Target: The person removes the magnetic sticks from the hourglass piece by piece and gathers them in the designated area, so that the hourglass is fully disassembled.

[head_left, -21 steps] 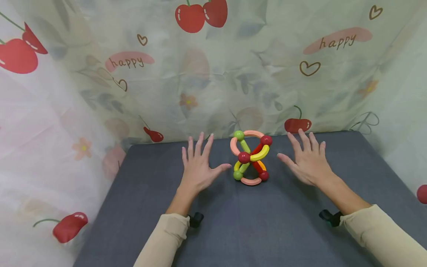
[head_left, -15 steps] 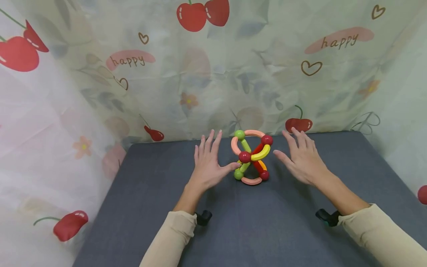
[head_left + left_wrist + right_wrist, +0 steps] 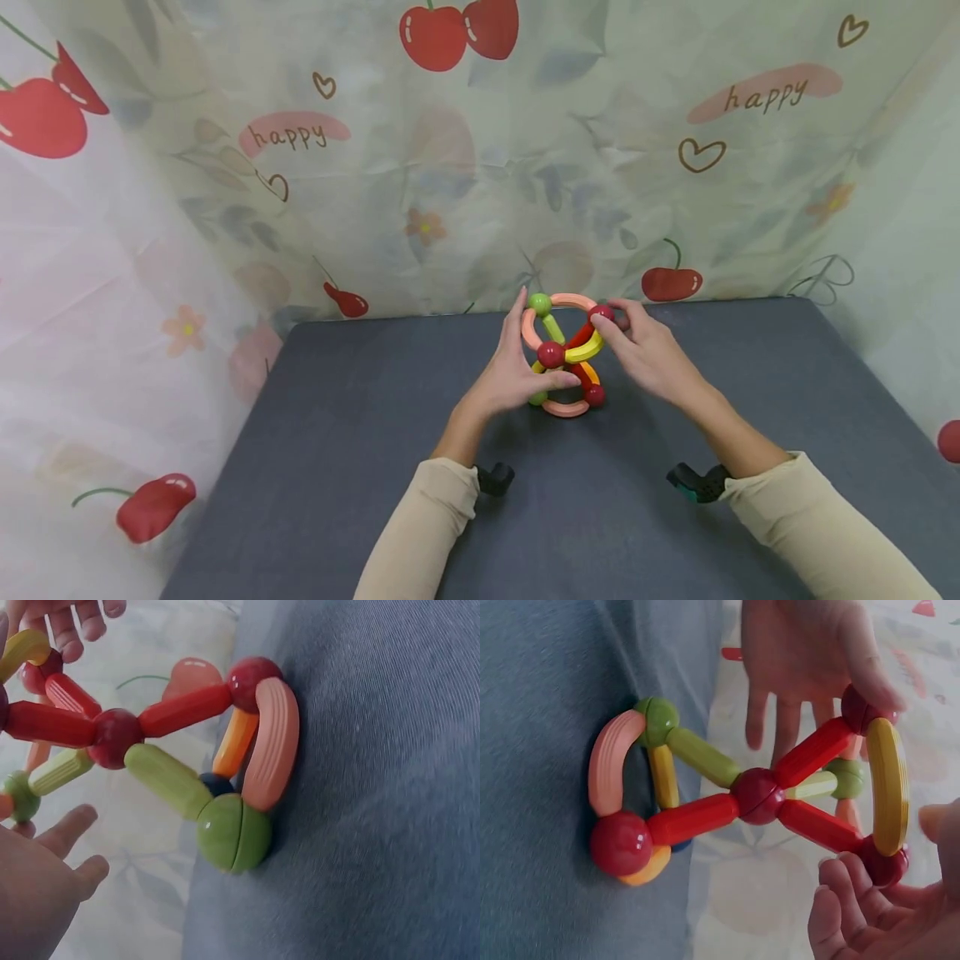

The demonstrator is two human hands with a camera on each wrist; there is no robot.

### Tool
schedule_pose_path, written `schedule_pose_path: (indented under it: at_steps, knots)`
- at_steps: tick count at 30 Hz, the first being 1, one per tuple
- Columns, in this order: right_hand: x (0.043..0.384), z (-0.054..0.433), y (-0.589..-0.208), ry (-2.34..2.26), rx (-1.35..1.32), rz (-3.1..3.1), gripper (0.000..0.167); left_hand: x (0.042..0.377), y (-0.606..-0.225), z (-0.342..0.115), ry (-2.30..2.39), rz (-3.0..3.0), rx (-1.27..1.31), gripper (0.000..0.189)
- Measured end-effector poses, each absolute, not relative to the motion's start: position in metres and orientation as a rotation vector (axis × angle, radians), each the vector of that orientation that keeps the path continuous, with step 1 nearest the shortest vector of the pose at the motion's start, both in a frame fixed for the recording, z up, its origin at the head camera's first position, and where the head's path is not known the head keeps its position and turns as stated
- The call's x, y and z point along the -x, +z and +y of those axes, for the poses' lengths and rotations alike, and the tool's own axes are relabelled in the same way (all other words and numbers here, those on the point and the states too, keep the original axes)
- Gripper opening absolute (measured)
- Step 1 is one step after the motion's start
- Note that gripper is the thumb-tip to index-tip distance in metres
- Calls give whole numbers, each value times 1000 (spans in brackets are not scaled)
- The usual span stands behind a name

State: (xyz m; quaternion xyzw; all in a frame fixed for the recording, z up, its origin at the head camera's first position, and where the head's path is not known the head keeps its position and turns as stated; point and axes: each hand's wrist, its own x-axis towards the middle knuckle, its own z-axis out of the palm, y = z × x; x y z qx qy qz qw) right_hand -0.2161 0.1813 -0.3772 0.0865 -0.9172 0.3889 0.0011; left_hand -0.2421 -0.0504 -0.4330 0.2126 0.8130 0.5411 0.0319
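Observation:
A toy of magnetic balls and rods [image 3: 583,351] stands on the dark grey table [image 3: 360,467], with one ring of curved rods below and another above. In the head view my left hand [image 3: 513,375] is at its left side, fingers straight and thumb across the front. The right wrist view shows the left thumb [image 3: 866,664] over an upper red ball [image 3: 859,712]; contact is hard to tell. My right hand [image 3: 656,350] pinches the upper right red ball [image 3: 601,316] between thumb and fingers. A lower green ball [image 3: 234,832] and red ball [image 3: 621,844] rest on the table.
A patterned cloth [image 3: 480,167] with cherries and "happy" lettering hangs behind the table and along its sides. A looped string [image 3: 825,277] lies at the back right corner. Black wrist cameras [image 3: 495,480] sit on both wrists.
Both hands have moved inward to the toy from either side. The right fingers have closed on its upper red ball. The toy stays in place.

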Motion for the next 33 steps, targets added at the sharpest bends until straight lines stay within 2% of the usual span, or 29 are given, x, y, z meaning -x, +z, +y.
schedule_pose_path:
  at_steps: [10, 15, 27, 33]
  knots:
    - [229, 170, -386, 1351, -164, -2801, 50, 242, -446, -33, 1877, 2443, -591, 114]
    - [229, 171, -387, 1315, -198, -2789, 42, 237, -448, -32, 1952, 2421, -571, 114]
    - [230, 170, -392, 1211, -267, -2753, 35, 232, -449, -34, 1934, 2502, -577, 114]
    - [232, 169, -395, 1107, -296, -2737, 39, 233, -450, -34, 1949, 2498, -596, 113]
